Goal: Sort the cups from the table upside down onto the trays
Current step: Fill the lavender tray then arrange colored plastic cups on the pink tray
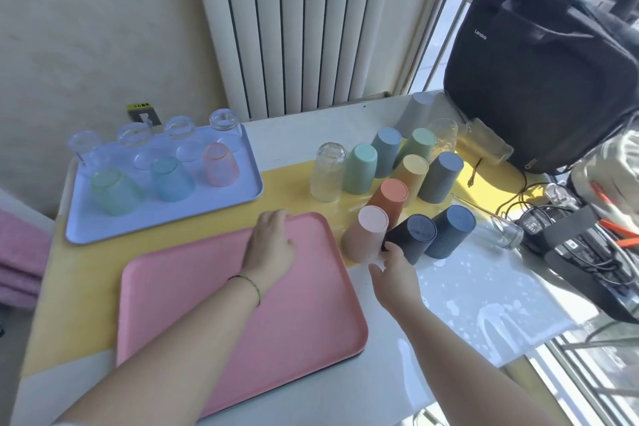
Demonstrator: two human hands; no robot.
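The pink tray (242,304) lies in front of me with nothing on it. My left hand (273,242) rests on its far rim, fingers bent over the edge. Right of the tray stand several upside-down plastic cups, among them a pale pink cup (366,235), a dark navy cup (411,237), a blue-grey cup (449,232) and an orange cup (389,201). My right hand (394,270) is spread open at the base of the pink and navy cups, one fingertip touching the navy one. The lilac tray (162,221) at the back left holds several upturned clear glasses and tinted cups.
A clear glass (326,173) stands upturned left of the cup cluster. Two more glasses (501,228) (487,142) lie on their sides to the right. A black laptop bag (539,73) and cables crowd the right edge. A radiator stands behind the table.
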